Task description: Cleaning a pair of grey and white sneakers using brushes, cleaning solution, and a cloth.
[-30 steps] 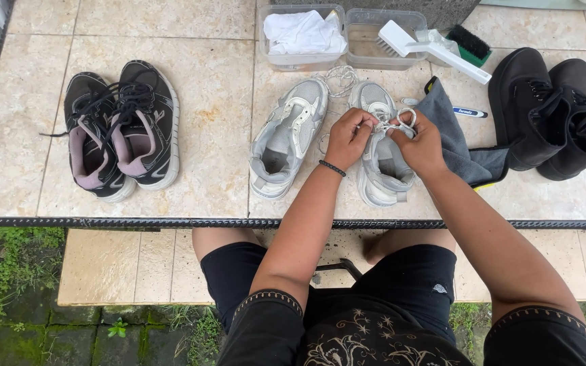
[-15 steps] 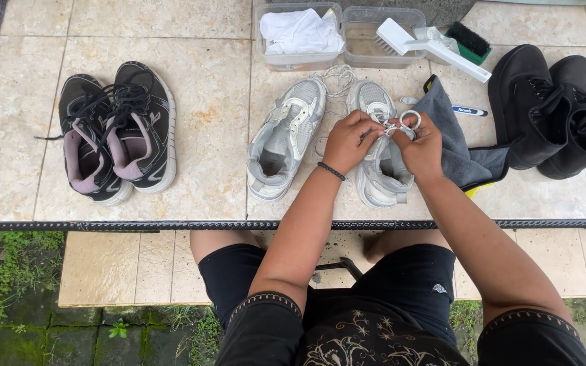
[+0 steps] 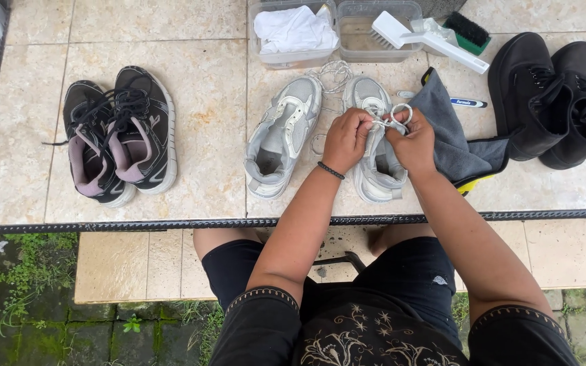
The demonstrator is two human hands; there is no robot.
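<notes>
white lace still between hands

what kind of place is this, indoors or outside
Probably an outdoor shoe-cleaning spot at a home or small shop: a tiled table with several pairs of shoes, a scrub brush across clear tubs, and mossy paving with weeds below.

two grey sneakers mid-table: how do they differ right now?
The right grey sneaker has both hands on its white lace: left hand, right hand. The left grey sneaker lies untouched and shows no lace. The left one tilts, toe toward the right one; the right one points nearly straight away. Both are grey-white, toes away from the person.
</notes>
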